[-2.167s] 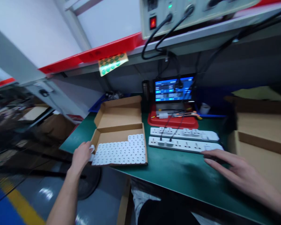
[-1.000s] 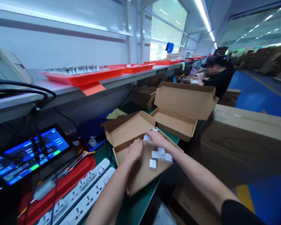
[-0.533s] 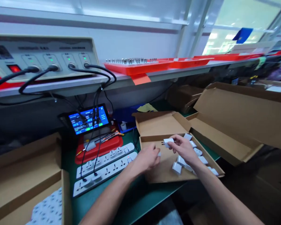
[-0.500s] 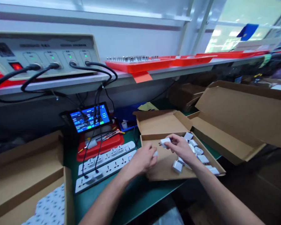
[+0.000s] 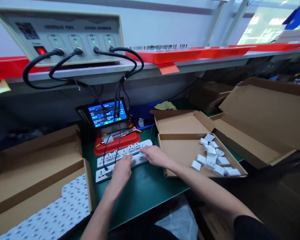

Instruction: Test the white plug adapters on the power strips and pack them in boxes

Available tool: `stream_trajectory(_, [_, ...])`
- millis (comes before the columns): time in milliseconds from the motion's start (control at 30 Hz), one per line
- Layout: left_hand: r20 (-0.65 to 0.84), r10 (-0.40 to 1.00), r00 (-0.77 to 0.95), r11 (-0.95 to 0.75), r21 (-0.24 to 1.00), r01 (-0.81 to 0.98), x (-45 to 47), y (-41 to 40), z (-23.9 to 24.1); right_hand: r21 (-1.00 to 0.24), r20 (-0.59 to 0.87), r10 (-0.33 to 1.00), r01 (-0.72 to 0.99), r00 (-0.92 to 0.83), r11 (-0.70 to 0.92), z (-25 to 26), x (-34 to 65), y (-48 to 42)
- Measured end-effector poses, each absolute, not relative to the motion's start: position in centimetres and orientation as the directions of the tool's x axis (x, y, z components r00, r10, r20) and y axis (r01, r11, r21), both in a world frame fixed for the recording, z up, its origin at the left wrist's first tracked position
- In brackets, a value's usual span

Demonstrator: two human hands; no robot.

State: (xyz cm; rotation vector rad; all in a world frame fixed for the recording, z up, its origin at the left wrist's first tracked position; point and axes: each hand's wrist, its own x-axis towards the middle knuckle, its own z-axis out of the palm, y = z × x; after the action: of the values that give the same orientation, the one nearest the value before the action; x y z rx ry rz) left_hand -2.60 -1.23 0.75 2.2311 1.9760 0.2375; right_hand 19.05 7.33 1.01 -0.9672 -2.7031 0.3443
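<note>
Both hands are working at two power strips [image 5: 120, 154] lying in the middle of the bench [image 5: 145, 190].
The left hand [image 5: 121, 170] is curling over the front strip [image 5: 102, 173]; the right hand [image 5: 153, 155] is touching their right end. Whether either is gripping anything cannot be told.

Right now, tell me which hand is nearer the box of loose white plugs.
Right. The right hand rests on the power strips just left of the box; the left hand lies farther left on the strips.
</note>
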Motion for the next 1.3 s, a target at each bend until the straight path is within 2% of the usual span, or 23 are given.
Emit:
stream_trajectory(200, [-0.052, 0.985, 0.162, -0.150, 0.181, 0.972, -2.4, 0.1, 0.3, -0.226, 0.085, 0.643, 0.614, -0.761, 0.757, -0.1, 17.6, 7.0])
stream_trajectory(367, [-0.076, 0.982, 0.174, -0.160, 0.165, 0.973, -1.4, 0.2, -0.1, -0.232, 0.074, 0.640, 0.611, -0.765, 0.757, -0.5, 17.5, 7.1])
stream_trajectory(433, [-0.042, 0.988, 0.147, -0.139, 0.153, 0.978, -1.4, -0.9, 0.2, -0.244, 0.078, 0.625, 0.593, -0.777, 0.767, -0.2, 17.4, 7.1])
stream_trajectory(500, [0.054, 0.993, 0.105, -0.113, 0.166, 0.980, -2.1, -2.7, 0.8, -0.259, 0.122, 0.606, 0.564, -0.786, 0.784, 0.1, 16.9, 6.9])
stream_trajectory(667, [0.348, 0.919, -0.184, 0.069, 0.318, 0.946, -7.3, -7.5, 1.9, -0.393, 0.301, 0.533, 0.407, -0.791, 0.825, 0.4, 12.5, 5.4])
stream_trajectory(767, [0.380, 0.854, -0.356, 0.167, 0.448, 0.878, -10.8, -8.2, 1.6, -0.450, 0.335, 0.543, 0.375, -0.770, 0.811, 0.0, 8.9, 4.4])
stream_trajectory(833, [0.333, 0.886, -0.322, 0.127, 0.495, 0.860, -12.4, -7.7, 1.1, -0.460, 0.338, 0.573, 0.400, -0.746, 0.793, -0.4, 6.8, 3.9])
stream_trajectory(900, [0.269, 0.938, -0.218, 0.056, 0.502, 0.863, -13.4, -6.9, 0.5, -0.483, 0.346, 0.599, 0.411, -0.722, 0.773, -0.6, 5.5, 3.6])
stream_trajectory(1033, [0.190, 0.974, -0.123, 0.006, 0.521, 0.854, -14.3, -5.8, -0.2, -0.620, 0.380, 0.680, 0.373, -0.627, 0.690, -0.2, 6.3, 4.4])
stream_trajectory(1167, [0.261, 0.954, -0.146, -0.049, 0.618, 0.785, -14.3, -6.0, 0.3, -0.697, 0.286, 0.745, 0.402, -0.602, 0.593, 1.1, 11.4, 6.9])
stream_trajectory(1300, [0.300, 0.939, -0.169, -0.121, 0.747, 0.654, -12.2, -5.3, 0.8, -0.669, 0.203, 0.775, 0.493, -0.599, 0.556, 1.8, 16.5, 8.6])
